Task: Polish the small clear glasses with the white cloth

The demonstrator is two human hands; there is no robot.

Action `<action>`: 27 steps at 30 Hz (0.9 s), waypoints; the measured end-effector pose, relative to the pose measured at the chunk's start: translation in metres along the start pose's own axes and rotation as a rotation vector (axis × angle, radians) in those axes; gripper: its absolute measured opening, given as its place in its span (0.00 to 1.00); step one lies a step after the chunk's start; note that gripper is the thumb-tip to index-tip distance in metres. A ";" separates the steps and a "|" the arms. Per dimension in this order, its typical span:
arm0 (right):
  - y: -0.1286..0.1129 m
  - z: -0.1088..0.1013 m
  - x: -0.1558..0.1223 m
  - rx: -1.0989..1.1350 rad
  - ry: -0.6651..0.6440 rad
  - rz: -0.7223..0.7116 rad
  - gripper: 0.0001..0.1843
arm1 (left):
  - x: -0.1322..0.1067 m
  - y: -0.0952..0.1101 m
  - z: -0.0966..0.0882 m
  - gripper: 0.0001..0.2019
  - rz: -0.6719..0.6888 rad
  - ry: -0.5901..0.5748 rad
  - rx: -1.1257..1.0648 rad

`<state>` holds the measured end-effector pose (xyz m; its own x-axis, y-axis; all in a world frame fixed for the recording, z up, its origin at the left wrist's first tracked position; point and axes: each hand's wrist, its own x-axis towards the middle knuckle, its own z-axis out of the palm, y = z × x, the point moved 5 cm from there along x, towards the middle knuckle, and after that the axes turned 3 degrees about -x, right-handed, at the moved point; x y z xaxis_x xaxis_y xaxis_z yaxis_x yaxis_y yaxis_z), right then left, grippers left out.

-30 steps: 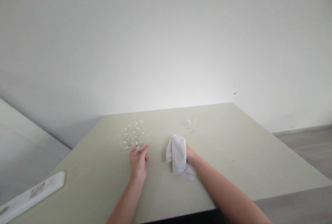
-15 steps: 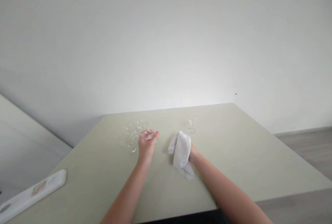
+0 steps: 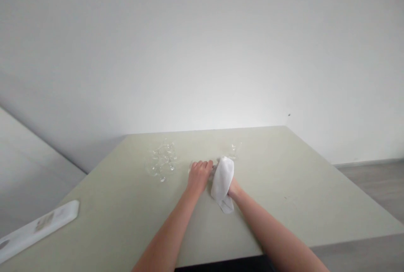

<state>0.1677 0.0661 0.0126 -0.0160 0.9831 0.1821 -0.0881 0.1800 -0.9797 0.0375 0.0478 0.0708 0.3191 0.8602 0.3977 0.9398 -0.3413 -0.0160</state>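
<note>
My left hand point(image 3: 199, 176) is closed around a clear drinking glass point(image 3: 190, 166), most of which my fingers hide. The glass end on the right meets a white cloth point(image 3: 222, 179). Wrapped in that cloth is my right hand point(image 3: 234, 188), with its fingers largely covered. Just behind the cloth a clear glass point(image 3: 233, 149) stands upright on the table. To the left of my left hand, several clear glasses point(image 3: 162, 160) stand close together; their outlines overlap and are faint.
The pale green table point(image 3: 126, 221) backs onto a plain white wall point(image 3: 202, 53). At the left front lies a long white object point(image 3: 41, 225) with a label and an oval hole. A black edge point(image 3: 227, 263) shows at the bottom centre.
My left hand has moved right, away from the cluster of glasses, bringing a glass to the cloth. My right hand and the cloth have stayed nearly in place.
</note>
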 end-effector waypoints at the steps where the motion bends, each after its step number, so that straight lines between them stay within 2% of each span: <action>1: -0.003 0.002 -0.002 -0.021 -0.004 -0.022 0.23 | -0.001 0.004 0.001 0.09 0.009 -0.037 0.016; 5: -0.013 0.008 -0.006 -0.119 -0.026 -0.082 0.12 | -0.006 0.008 0.005 0.12 -0.030 -0.155 0.007; 8: -0.024 0.012 -0.008 -0.388 -0.110 -0.212 0.09 | -0.009 -0.002 0.010 0.13 -0.146 -0.295 -0.046; 11: -0.037 0.016 -0.012 -0.587 -0.219 -0.395 0.13 | -0.012 -0.008 0.011 0.15 -0.209 -0.367 -0.167; 14: -0.044 0.017 -0.015 -0.534 -0.248 -0.483 0.17 | -0.012 -0.008 0.007 0.16 -0.200 -0.326 -0.218; 16: -0.040 0.014 -0.012 -0.382 -0.173 -0.401 0.17 | -0.011 -0.003 0.001 0.13 -0.186 -0.192 -0.154; 19: -0.024 0.006 -0.007 -0.126 0.040 -0.158 0.19 | -0.009 0.010 -0.005 0.15 -0.138 0.015 -0.046; 21: -0.016 0.002 -0.008 -0.043 0.111 -0.059 0.24 | -0.009 0.016 -0.003 0.15 -0.131 0.043 -0.029; 23: -0.012 -0.001 -0.007 -0.011 0.095 -0.013 0.26 | -0.009 0.018 0.000 0.11 -0.145 0.030 -0.050; 27: -0.003 -0.011 0.001 -0.026 -0.004 0.028 0.18 | -0.010 0.015 -0.002 0.08 -0.094 0.028 -0.069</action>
<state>0.1792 0.0667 0.0144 -0.0222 0.9877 0.1551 -0.0615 0.1535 -0.9862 0.0477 0.0329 0.0686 0.2252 0.8793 0.4197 0.9547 -0.2851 0.0852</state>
